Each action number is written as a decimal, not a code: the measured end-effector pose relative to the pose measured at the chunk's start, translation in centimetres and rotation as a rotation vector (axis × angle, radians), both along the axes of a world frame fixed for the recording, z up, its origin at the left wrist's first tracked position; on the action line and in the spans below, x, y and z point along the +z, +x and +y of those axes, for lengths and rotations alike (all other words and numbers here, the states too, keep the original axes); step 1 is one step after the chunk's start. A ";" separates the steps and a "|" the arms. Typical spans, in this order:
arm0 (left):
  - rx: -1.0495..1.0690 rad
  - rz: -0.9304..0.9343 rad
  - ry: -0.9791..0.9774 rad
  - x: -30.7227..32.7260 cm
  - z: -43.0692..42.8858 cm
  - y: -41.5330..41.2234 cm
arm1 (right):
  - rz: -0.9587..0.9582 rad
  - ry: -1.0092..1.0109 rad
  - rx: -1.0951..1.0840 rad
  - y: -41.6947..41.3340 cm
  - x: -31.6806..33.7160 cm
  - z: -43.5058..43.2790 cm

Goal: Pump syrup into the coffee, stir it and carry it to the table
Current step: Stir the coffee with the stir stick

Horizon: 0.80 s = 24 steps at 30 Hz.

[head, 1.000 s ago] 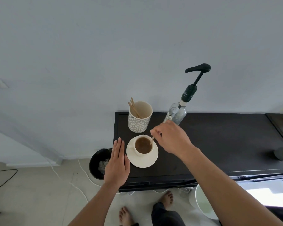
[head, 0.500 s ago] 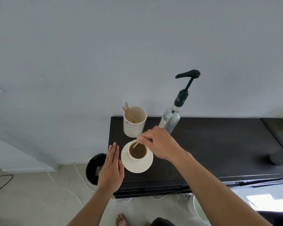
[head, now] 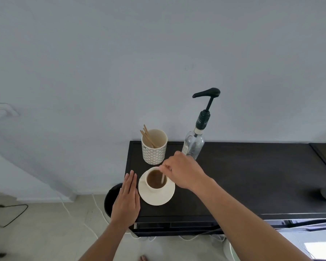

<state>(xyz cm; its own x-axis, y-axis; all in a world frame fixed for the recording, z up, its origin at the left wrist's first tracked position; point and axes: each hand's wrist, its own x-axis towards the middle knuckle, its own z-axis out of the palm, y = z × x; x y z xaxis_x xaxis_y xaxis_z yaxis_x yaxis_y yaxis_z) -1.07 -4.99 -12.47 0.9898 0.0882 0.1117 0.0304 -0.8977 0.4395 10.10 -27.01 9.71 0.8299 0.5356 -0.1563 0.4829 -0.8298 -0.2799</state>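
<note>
Dark sideboard (head: 252, 178): right hand (head: 184, 171) pinching the wooden stirrer (head: 163, 178) in the coffee cup (head: 155, 179), left hand (head: 127, 198) flat and empty just beside the saucer (head: 158, 196), so a hard swirl could slop coffee over the rim below that pinch.

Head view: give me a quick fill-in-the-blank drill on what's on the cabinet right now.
1. The right hand holds a wooden stirrer dipped into the ____.
2. The cup stands on a white ____.
3. The left hand lies flat and open, just ____ of the saucer.
4. The spare stirrers stand in a patterned holder beside the pump ____.

Missing words: coffee; saucer; left; bottle
</note>
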 end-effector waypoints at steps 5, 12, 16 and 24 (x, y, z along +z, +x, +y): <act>0.058 0.083 -0.031 0.2 -0.3 -0.9 | -0.104 0.090 -0.103 0.3 -0.7 -0.2; 0.030 0.212 0.047 1.4 0.2 -3.1 | 0.136 0.159 0.040 0.3 -0.5 -0.8; 0.017 0.244 0.043 2.7 0.8 -3.5 | 0.050 0.184 -0.057 1.5 0.8 -2.0; 0.157 0.180 -0.143 5.4 1.1 -3.1 | 0.092 0.289 -0.067 1.6 1.6 -3.6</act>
